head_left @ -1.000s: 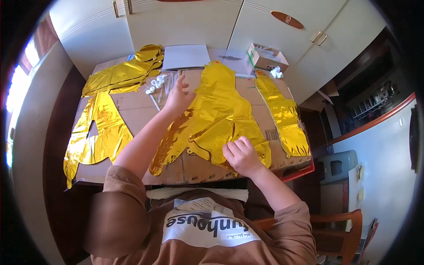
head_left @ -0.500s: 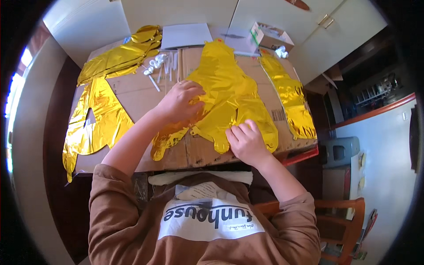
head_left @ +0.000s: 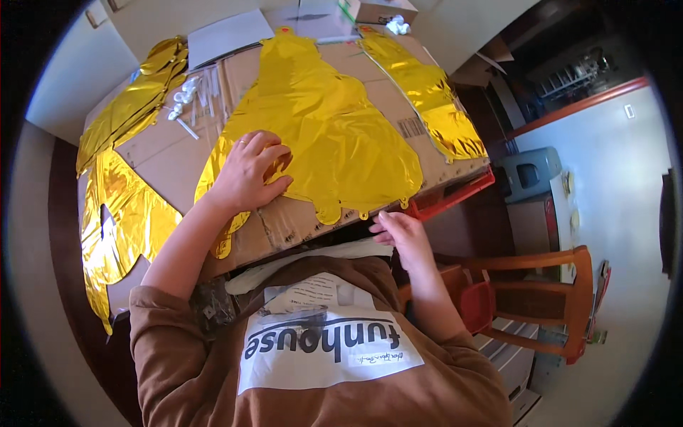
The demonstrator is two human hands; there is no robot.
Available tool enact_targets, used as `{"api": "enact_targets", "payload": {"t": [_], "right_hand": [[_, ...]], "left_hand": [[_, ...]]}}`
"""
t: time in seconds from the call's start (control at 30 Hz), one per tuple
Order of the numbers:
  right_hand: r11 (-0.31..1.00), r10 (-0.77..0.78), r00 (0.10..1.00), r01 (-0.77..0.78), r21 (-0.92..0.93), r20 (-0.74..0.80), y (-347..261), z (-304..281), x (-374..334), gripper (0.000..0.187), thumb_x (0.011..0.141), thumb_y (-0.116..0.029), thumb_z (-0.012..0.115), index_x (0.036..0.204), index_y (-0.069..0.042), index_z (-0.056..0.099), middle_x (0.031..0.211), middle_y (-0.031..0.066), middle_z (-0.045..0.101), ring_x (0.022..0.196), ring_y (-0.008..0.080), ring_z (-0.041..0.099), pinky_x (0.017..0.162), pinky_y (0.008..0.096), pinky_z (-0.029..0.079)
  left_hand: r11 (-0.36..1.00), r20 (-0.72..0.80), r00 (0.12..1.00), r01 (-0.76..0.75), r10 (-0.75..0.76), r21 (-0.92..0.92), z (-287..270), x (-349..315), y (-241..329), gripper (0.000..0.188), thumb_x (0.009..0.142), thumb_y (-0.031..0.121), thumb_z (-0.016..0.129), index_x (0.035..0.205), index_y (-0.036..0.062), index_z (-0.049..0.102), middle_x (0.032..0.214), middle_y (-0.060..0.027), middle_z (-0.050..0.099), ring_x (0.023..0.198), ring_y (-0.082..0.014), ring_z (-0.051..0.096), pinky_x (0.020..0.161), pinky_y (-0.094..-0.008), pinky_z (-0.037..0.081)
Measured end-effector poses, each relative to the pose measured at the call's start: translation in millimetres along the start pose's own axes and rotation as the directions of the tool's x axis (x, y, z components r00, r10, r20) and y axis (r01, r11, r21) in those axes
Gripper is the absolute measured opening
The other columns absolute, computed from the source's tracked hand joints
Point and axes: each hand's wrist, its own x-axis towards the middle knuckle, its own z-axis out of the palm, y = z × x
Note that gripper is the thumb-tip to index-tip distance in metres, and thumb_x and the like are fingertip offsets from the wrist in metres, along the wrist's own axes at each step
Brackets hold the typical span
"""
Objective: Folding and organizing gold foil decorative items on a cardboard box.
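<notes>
A flat gold foil balloon lies spread over the cardboard in front of me, with small tabs along its near edge. My left hand rests on its left side, fingers bent and the thumb held apart from them. Just off the near edge, beside a small tab, is my right hand, its fingers loosely bent and somewhat apart. I see nothing between them. Part of the foil beneath my left hand is hidden.
More flat gold foil balloons lie at the left and right. White ribbon coils and clear straws sit near a white sheet. A small box stands behind. A wooden chair is at my right.
The foil balloon now lies flatter and wider, its near right part spread out. My right hand has come off the foil to its near edge. My left hand presses lower. The view has turned.
</notes>
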Motion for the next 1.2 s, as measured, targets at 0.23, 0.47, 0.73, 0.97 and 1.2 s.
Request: {"api": "enact_targets", "payload": {"t": [0.23,0.47,0.73,0.97,1.2], "right_hand": [[0.961,0.037,0.999,-0.031,0.275,-0.013,16.3,17.9,13.6,0.026,0.093,-0.026,0.071,0.096,0.0,0.07,0.086,0.011,0.072,0.068,0.0156,0.069,0.062,0.0267,0.054],[0.984,-0.044,0.999,0.048,0.173,-0.024,6.1,-2.5,-10.8,0.021,0.093,-0.016,0.068,0.104,0.001,0.068,0.092,0.011,0.072,0.074,0.0179,0.072,0.064,0.03,0.06],[0.969,-0.199,0.975,0.211,0.128,-0.098,-15.2,-2.7,5.1,0.025,0.097,-0.015,0.065,0.115,0.001,0.063,0.099,0.0091,0.071,0.077,0.015,0.07,0.064,0.0308,0.061],[0.947,-0.322,0.935,0.317,-0.056,-0.149,-21.4,3.4,11.7,0.02,0.097,-0.005,0.062,0.111,0.008,0.062,0.098,0.0116,0.07,0.077,0.0154,0.069,0.06,0.0313,0.063],[0.944,-0.325,0.933,0.311,-0.108,-0.152,-21.6,-1.5,2.3,0.015,0.093,-0.005,0.066,0.098,0.009,0.069,0.088,0.0109,0.072,0.073,0.0147,0.069,0.061,0.0308,0.06]], "left_hand": [[0.999,0.098,0.994,0.046,-0.045,-0.014,-1.6,-9.7,22.3,0.047,0.076,0.023,0.08,0.117,0.0059,0.065,0.122,-0.0137,0.058,0.116,-0.0359,0.055,0.1,-0.0462,0.045],[0.988,-0.026,0.994,0.1,-0.104,-0.12,-13.9,-20.4,12.0,0.037,0.081,0.02,0.075,0.113,0.0041,0.065,0.123,-0.0157,0.059,0.115,-0.0366,0.055,0.099,-0.0442,0.046],[0.989,-0.02,0.993,0.111,-0.114,-0.097,-13.3,-22.9,3.5,0.035,0.082,0.015,0.073,0.114,0.003,0.066,0.12,-0.0166,0.061,0.115,-0.0375,0.056,0.101,-0.0448,0.045],[0.993,-0.067,0.994,0.086,-0.091,-0.076,-9.2,-23.5,-6.0,0.031,0.082,0.013,0.073,0.111,0.0039,0.066,0.118,-0.0142,0.061,0.115,-0.035,0.057,0.1,-0.045,0.045],[0.994,-0.082,0.992,0.087,-0.092,-0.067,-4.4,-24.5,-6.9,0.031,0.082,0.013,0.073,0.111,0.0041,0.065,0.117,-0.014,0.061,0.113,-0.035,0.057,0.099,-0.0453,0.045]]}}
